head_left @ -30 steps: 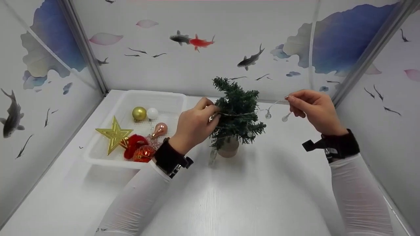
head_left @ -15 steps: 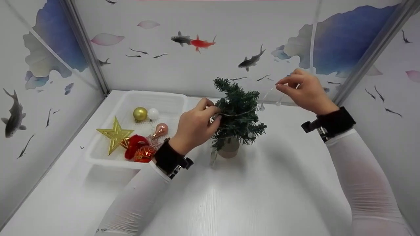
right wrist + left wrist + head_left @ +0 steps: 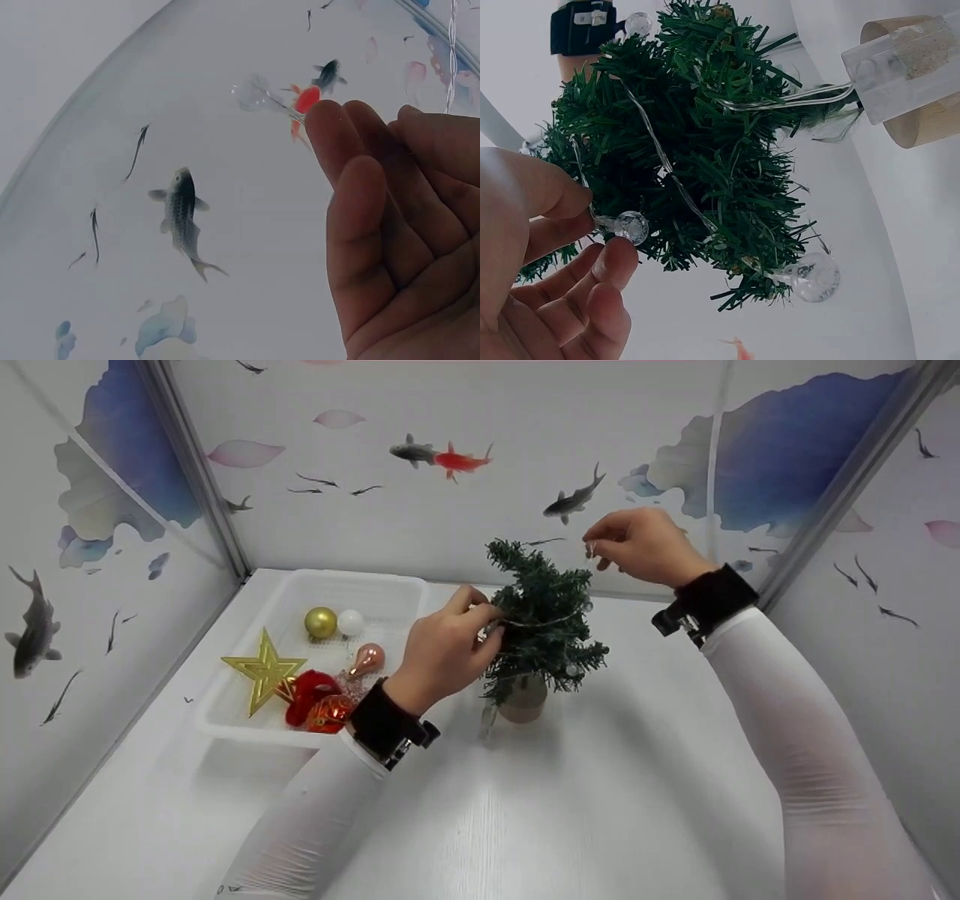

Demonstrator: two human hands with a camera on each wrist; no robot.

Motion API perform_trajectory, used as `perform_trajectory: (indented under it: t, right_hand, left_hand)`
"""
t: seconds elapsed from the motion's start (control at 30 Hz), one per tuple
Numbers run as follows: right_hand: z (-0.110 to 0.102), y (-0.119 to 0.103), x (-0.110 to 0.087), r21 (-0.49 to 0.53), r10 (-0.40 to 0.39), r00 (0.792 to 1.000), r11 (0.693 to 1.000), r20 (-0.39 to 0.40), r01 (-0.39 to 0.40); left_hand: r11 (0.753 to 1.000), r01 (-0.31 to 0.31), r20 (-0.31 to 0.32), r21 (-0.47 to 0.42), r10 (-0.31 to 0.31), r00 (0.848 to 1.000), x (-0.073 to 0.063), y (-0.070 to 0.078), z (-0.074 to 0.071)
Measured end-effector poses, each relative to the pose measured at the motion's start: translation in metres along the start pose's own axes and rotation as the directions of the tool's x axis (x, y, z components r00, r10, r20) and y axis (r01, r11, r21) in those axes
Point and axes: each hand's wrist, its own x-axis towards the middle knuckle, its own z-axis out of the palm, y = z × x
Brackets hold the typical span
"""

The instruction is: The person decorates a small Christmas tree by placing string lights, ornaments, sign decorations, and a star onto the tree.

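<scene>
A small green artificial Christmas tree (image 3: 544, 596) stands upright in a tan pot (image 3: 523, 703), with a string of lights (image 3: 664, 161) wound round it. At the tree's left side my left hand (image 3: 448, 651) pinches the thin wire between thumb and forefinger, beside a clear bulb (image 3: 632, 227). Up and to the right of the treetop, my right hand (image 3: 646, 547) pinches the free run of the string; a clear bulb (image 3: 253, 93) sticks out past its fingertips. A clear plastic box (image 3: 881, 79) on the wire hangs against the pot.
To the left, a white tray (image 3: 360, 575) holds a gold star (image 3: 264, 671), a gold ball (image 3: 320, 623), a white ball (image 3: 350, 622), a rose-coloured drop ornament (image 3: 368, 658) and red ornaments (image 3: 315, 697). White panels with painted fish close in the table's back and sides.
My right hand has risen and moved left toward the treetop, bringing the loose end of the light string with it. The left hand has stayed at the tree's left side.
</scene>
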Motion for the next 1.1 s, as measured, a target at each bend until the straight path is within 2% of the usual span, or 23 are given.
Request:
perform_trajectory:
  t: [0.27, 0.37, 0.43, 0.53, 0.7, 0.73, 0.8, 0.9, 1.1]
  right_hand:
    - [0.02, -0.014, 0.025, 0.153, 0.006, 0.995, 0.988, 0.096, -0.021]
    - [0.024, -0.02, 0.03, 0.186, 0.017, 0.991, 0.982, 0.135, -0.042]
    - [0.027, -0.023, 0.032, 0.199, 0.014, 0.988, 0.979, 0.151, -0.044]
    - [0.032, -0.026, 0.037, 0.228, -0.004, 0.988, 0.973, 0.153, -0.031]
    - [0.039, -0.025, 0.042, 0.278, -0.027, 0.989, 0.961, 0.146, -0.015]
    - [0.04, -0.025, 0.043, 0.278, -0.026, 0.989, 0.96, 0.146, -0.016]
    - [0.042, -0.027, 0.044, 0.289, -0.031, 0.988, 0.957, 0.154, -0.015]
    - [0.044, -0.03, 0.045, 0.318, -0.041, 0.987, 0.948, 0.158, -0.011]
    - [0.048, -0.035, 0.048, 0.387, -0.051, 0.983, 0.922, 0.174, -0.021]
  left_hand:
    - [0.999, 0.026, 0.021, -0.035, -0.025, 0.999, 0.005, -0.003, -0.005]
    - [0.994, 0.079, 0.042, -0.073, -0.076, 0.996, 0.01, -0.008, -0.008]
    - [0.985, 0.14, 0.069, -0.1, -0.133, 0.989, 0.014, -0.012, -0.011]
    - [0.952, 0.266, 0.126, -0.148, -0.249, 0.96, 0.022, -0.019, -0.013]
    - [0.857, 0.47, 0.234, -0.211, -0.423, 0.875, 0.038, -0.032, -0.013]
    - [0.842, 0.498, 0.245, -0.209, -0.448, 0.86, 0.041, -0.034, -0.012]
    - [0.825, 0.532, 0.255, -0.192, -0.482, 0.839, 0.047, -0.038, -0.011]
    - [0.808, 0.559, 0.255, -0.187, -0.51, 0.821, 0.055, -0.042, -0.009]
    - [0.778, 0.555, 0.32, -0.293, -0.468, 0.824, 0.063, -0.049, 0.001]
